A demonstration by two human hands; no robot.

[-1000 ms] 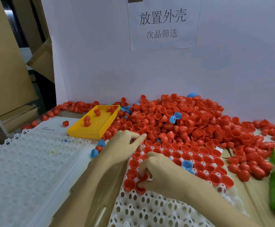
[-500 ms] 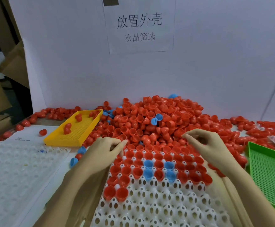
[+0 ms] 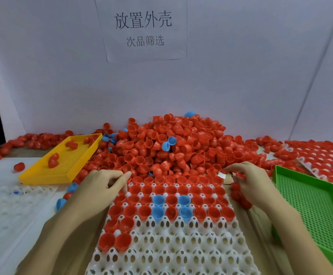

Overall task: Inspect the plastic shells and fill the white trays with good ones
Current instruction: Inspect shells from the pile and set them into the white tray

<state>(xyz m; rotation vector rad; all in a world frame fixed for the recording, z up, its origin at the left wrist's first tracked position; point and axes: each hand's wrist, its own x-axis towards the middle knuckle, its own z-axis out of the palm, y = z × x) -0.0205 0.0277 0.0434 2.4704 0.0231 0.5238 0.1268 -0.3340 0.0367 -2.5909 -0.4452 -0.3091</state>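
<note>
A white tray (image 3: 181, 247) with egg-shaped sockets lies in front of me. Its far rows hold red shells (image 3: 183, 190) and several blue shells (image 3: 158, 200); the near rows are bare. Behind it rises a big pile of loose red shells (image 3: 171, 147). My left hand (image 3: 100, 187) rests on the tray's far left corner, fingers loosely curled, index finger pointing at the pile. My right hand (image 3: 249, 181) sits at the tray's far right corner over loose shells. Its thumb and fingers curl round a red shell there.
A yellow tray (image 3: 62, 165) with a few red shells sits at the left. A green mesh tray (image 3: 310, 205) lies at the right. Another white tray (image 3: 13, 205) is at the near left, and a filled one (image 3: 330, 155) at the far right. A white wall with a paper sign stands behind.
My right hand left the tray's near rows, rose over the pile, then came down at the tray's far right corner. My left hand has kept its place.
</note>
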